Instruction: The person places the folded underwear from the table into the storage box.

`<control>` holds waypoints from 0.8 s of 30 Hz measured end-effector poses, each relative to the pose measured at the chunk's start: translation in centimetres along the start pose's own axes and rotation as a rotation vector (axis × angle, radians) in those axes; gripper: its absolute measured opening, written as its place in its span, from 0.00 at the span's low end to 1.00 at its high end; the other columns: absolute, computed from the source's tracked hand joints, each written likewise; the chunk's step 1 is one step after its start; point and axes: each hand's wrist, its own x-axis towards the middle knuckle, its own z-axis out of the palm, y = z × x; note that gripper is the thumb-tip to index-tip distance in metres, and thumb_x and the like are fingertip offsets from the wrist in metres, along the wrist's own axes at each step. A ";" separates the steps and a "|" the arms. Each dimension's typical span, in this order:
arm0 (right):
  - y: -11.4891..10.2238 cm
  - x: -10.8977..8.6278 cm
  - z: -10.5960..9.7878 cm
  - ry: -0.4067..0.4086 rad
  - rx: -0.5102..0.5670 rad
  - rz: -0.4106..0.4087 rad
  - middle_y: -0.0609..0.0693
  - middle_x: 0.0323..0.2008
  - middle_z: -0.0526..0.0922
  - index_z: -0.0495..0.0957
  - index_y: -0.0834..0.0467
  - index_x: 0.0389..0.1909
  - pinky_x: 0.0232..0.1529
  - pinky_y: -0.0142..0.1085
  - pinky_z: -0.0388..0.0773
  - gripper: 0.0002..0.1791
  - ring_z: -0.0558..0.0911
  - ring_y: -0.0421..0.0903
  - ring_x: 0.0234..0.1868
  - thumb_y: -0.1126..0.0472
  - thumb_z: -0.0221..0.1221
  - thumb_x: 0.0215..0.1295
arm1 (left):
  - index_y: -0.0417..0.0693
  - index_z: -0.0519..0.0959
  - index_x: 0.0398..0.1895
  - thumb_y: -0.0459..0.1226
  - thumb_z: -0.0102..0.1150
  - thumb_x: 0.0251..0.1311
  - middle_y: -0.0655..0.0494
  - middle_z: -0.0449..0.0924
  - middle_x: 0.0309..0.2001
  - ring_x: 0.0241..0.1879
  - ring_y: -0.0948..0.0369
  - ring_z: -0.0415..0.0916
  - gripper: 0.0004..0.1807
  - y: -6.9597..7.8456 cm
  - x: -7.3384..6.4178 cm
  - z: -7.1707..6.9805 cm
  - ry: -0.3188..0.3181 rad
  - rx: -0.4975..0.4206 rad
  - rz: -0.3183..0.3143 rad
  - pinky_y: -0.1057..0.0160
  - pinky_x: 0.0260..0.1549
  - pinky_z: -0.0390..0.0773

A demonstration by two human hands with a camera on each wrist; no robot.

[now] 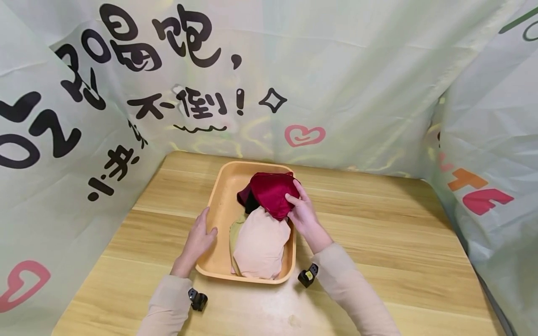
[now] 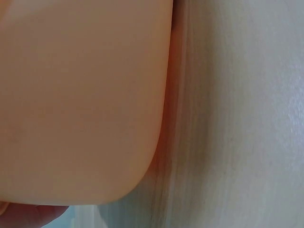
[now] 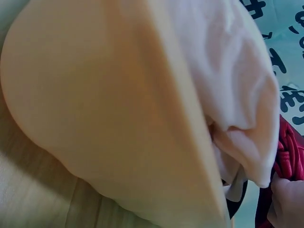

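A shallow orange plastic tray (image 1: 218,242) sits on the table. My left hand (image 1: 201,240) holds its left rim, thumb inside and fingers along the outside; in the left wrist view the tray's outer wall (image 2: 85,104) hides most of this hand. At the far right corner my right hand (image 1: 304,212) grips a dark red shiny cloth (image 1: 273,191), with the thumb on top. The right wrist view also shows the red cloth (image 3: 289,149) in the fingers. Nearer in the tray lies a pale pink cloth (image 1: 260,245), partly over an olive-yellow one (image 1: 234,238).
Black fabric (image 1: 251,204) and a darker purple-red piece (image 1: 243,196) show beneath the red cloth. A wood-grain table (image 1: 378,233) extends around the tray. Printed curtains (image 1: 357,84) hang behind and at both sides. Each wrist carries a small black camera (image 1: 308,275).
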 end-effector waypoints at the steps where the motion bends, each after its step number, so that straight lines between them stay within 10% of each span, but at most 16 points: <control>1: 0.1 0.1 0.0 -0.001 -0.005 0.003 0.53 0.67 0.54 0.49 0.49 0.70 0.36 0.28 0.76 0.35 0.76 0.36 0.38 0.74 0.42 0.65 | 0.32 0.45 0.68 0.30 0.50 0.56 0.30 0.50 0.66 0.63 0.35 0.52 0.38 0.0 0.0 0.0 0.001 -0.001 0.000 0.41 0.61 0.57; 13: 1.2 1.3 -0.1 -0.023 -0.011 0.033 0.53 0.69 0.50 0.46 0.48 0.71 0.39 0.29 0.77 0.38 0.67 0.44 0.54 0.77 0.40 0.63 | 0.31 0.46 0.67 0.29 0.50 0.56 0.29 0.50 0.65 0.63 0.36 0.51 0.37 0.1 -0.1 0.0 0.013 -0.011 0.003 0.41 0.61 0.56; 24: 2.6 2.8 -0.6 -0.031 -0.131 0.032 0.55 0.64 0.54 0.50 0.50 0.70 0.34 0.26 0.74 0.38 0.73 0.36 0.37 0.80 0.41 0.60 | 0.32 0.46 0.67 0.29 0.50 0.56 0.30 0.50 0.65 0.64 0.36 0.50 0.38 0.0 -0.1 0.0 0.012 -0.022 0.011 0.41 0.61 0.56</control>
